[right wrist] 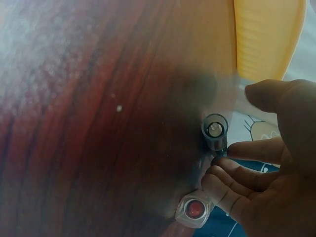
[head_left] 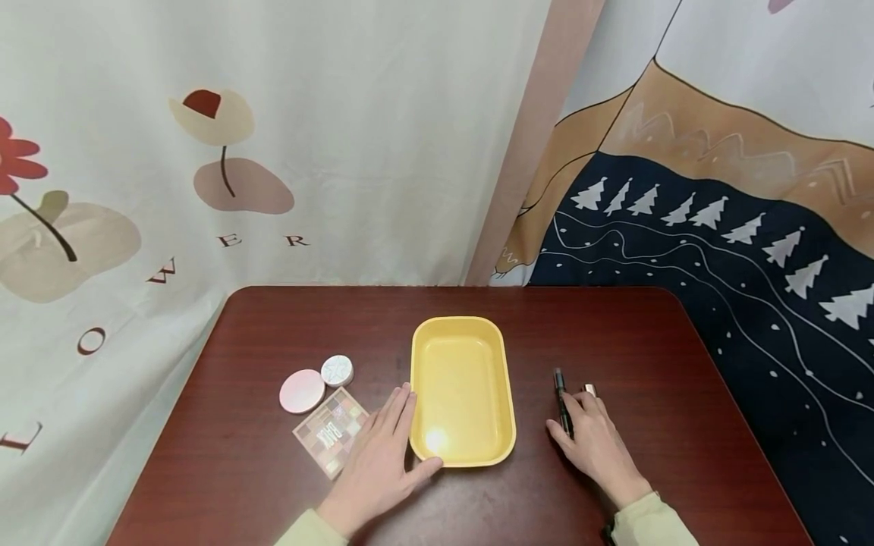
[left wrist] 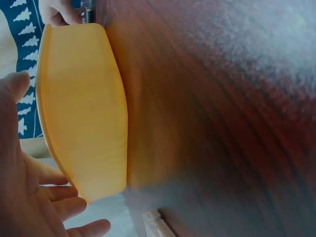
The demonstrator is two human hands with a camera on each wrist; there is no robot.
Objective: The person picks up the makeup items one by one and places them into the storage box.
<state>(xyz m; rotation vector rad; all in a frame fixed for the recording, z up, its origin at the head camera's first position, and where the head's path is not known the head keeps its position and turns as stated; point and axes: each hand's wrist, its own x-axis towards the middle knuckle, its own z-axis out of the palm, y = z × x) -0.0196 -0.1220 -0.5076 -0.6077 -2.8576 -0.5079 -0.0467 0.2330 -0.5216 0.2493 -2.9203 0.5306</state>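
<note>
At the near side of the counter (head_left: 614, 326), 12 o'clock being straight away from the person: two pale sleeves (head_left: 652, 523); ahead of them left hand (head_left: 381, 469) and right hand (head_left: 604, 444); left fingers nearly straight, resting along the 9 o'clock side of the yellow tray (head_left: 459, 379), thumb spread toward its 7 o'clock corner, thumb contact unclear; right fingers loosely bent beside a dark tube (head_left: 563, 406), thumb standing apart, no closed pinch visible.

Governing relation: dark tube lies in the gap between right thumb and forefinger, just at 10 o'clock from the fingers; long axis close to 12-to-6, far end leaning slightly toward 11; right hand clearly nearer, left hand well apart at 9, across the tray; tray's own long axis also about 12-to-6.

Against the right fingers, a clear square-ended tube (right wrist: 195, 208) with red centre; its far end shows just past them at 12.

From the left hand: palette (head_left: 328, 436) at 10, partly hidden by it; farther, pink disc (head_left: 302, 391) at 10 and white round tin (head_left: 337, 371) at 11, side by side; beyond the counter, flower-print curtain (head_left: 382, 152) at 12, navy tree-print cloth (head_left: 724, 280) at 2.
</note>
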